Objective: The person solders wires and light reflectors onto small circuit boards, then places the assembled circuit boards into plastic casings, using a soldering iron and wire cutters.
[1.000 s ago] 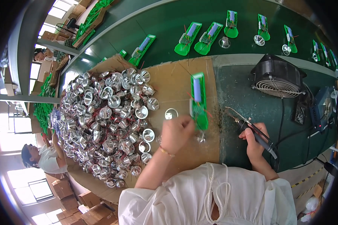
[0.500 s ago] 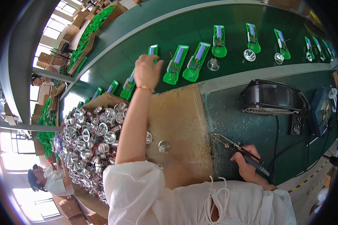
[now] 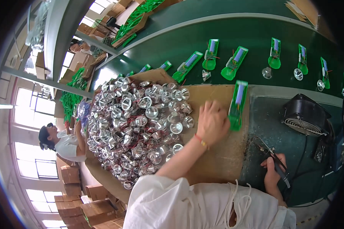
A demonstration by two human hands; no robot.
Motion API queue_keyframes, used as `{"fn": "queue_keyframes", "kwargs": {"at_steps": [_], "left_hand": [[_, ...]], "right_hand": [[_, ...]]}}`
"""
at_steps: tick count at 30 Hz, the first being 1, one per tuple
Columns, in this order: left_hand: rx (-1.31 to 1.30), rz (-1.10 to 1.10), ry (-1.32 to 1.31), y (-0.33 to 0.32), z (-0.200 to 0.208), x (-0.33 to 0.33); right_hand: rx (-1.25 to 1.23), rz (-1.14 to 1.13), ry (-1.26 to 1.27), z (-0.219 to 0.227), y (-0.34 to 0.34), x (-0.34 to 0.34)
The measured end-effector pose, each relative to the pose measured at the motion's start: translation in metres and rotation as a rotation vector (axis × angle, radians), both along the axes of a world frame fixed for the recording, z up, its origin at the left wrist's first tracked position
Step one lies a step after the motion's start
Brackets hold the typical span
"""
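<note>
My left hand [image 3: 213,121] is low over the cardboard sheet [image 3: 225,152], slightly blurred. Its fingers curl downward and hide whatever is under them. Right beside it lies a green plastic housing [image 3: 237,105] with a blue-lilac battery and a small circuit board in it; whether the hand touches its edge I cannot tell. My right hand [image 3: 275,168] grips a soldering iron [image 3: 281,171], tip slanting up and left over the dark green bench. To the left of my left hand is a large heap of silvery lamp reflectors [image 3: 141,122] with red wires.
More green housings [image 3: 235,63] stand in a row on the green belt [image 3: 160,45] beyond the bench, some with reflectors [image 3: 298,74] beside them. A black fan [image 3: 305,114] sits on the right. At left, another person [image 3: 67,143] works near green parts [image 3: 74,87].
My left hand has come back from the belt to the cardboard, where a green housing now lies. The view has swung left; the right hand still holds the soldering iron.
</note>
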State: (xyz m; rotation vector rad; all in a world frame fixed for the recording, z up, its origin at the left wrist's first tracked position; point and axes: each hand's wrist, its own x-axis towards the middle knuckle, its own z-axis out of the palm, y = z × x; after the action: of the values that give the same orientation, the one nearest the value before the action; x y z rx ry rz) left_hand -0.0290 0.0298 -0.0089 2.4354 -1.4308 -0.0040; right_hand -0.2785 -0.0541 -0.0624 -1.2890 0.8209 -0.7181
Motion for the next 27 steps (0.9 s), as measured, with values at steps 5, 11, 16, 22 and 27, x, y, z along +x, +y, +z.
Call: {"fn": "queue_keyframes", "kwargs": {"at_steps": [5,11,16,22,27], "left_hand": [[-0.097,-0.069,0.195,0.083,0.0,-0.04],[0.099,-0.182,-0.231,0.109,-0.02,-0.034],[0.051,-0.104,-0.361,0.105,-0.023,-0.031],[-0.035,0.037,-0.246,0.102,-0.026,-0.031],[-0.334,0.345,0.565,0.096,0.006,-0.05]], "right_hand": [[-0.041,-0.002,0.003,0.0,0.0,0.006],[-0.086,-0.041,-0.042,-0.002,0.002,0.006],[-0.116,-0.02,-0.026,0.001,0.012,0.0],[-0.101,-0.001,-0.042,0.009,0.017,-0.005],[-0.049,0.059,-0.054,0.015,0.024,0.005]]}}
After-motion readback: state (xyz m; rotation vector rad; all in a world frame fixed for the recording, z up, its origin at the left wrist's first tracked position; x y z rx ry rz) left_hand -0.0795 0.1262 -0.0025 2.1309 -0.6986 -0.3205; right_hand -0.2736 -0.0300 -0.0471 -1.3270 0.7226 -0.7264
